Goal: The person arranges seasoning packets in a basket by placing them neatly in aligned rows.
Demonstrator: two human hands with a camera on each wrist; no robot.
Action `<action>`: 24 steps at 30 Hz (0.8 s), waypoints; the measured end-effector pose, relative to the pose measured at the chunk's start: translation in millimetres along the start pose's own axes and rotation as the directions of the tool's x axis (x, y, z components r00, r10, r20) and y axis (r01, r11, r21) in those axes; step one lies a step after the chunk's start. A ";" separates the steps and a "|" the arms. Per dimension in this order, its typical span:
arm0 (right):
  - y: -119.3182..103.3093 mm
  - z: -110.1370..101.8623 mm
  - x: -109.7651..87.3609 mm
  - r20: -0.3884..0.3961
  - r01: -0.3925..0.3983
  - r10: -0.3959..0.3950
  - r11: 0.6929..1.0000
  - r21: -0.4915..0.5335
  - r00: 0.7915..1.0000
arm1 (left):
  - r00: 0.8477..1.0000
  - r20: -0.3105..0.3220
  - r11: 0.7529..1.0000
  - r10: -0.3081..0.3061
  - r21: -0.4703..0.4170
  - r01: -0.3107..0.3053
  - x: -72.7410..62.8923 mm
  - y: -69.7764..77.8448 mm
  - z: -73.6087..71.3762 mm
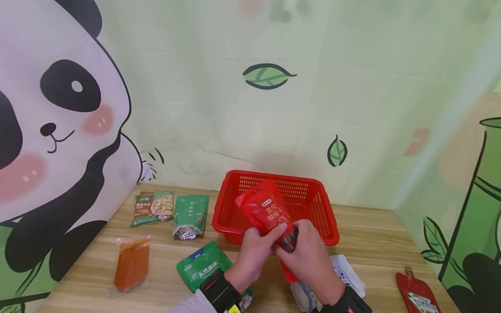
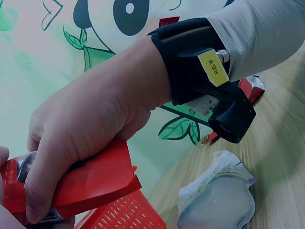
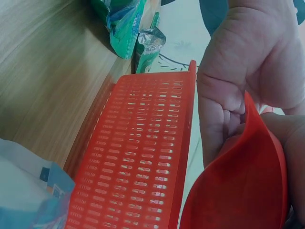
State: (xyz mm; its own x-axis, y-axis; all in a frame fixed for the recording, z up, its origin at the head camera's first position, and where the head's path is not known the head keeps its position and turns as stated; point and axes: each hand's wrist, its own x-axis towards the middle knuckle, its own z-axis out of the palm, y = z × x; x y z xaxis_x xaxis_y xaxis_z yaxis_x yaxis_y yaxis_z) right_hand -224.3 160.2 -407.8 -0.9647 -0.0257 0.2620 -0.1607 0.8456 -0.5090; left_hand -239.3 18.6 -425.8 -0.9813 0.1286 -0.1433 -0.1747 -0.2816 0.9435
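Observation:
A red pouch of dried chili (image 1: 263, 204) is held up over the front of the red basket (image 1: 235, 238), tilted with its top to the upper left. My left hand (image 1: 253, 252) grips its lower left part, thumb across the front. On the opposite side my right hand (image 1: 307, 254) grips the lower end, beside a dark see-through window. In the left wrist view the right hand (image 2: 95, 107) has its fingers curled round the red pouch (image 2: 97, 183). From the right wrist, the left hand (image 3: 248, 57) appears behind the pouch's red underside (image 3: 233, 191).
Left of the basket lie a green-brown packet (image 1: 153, 208), a green pouch (image 1: 191, 215) and an orange-brown packet (image 1: 132, 263). Another green pouch (image 1: 205, 265) is beside the left forearm. A white-blue bag (image 1: 348, 274) lies by the right wrist, a red spouted pouch (image 1: 419, 293) farther right.

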 end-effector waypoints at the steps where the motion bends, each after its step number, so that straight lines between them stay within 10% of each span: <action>1: -0.3 0.4 -0.2 -0.003 0.002 -0.002 1.000 -0.006 1.000 | 1.000 -0.004 1.000 0.000 0.001 0.000 0.0 0.2 0.2; 24: -5.5 6.8 -6.0 -0.036 0.070 -0.071 0.997 -0.021 0.997 | 0.998 -0.051 1.000 0.023 0.019 -0.022 0.6 1.8 2.3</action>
State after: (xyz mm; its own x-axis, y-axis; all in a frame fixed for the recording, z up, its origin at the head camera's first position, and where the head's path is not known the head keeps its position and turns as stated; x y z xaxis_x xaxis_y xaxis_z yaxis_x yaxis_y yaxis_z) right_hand -219.1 152.1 -412.2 -0.9429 -0.0662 0.3265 -0.2233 0.8530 -0.4717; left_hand -240.0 20.4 -423.6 -0.9879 0.0731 -0.1365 -0.1513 -0.2664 0.9519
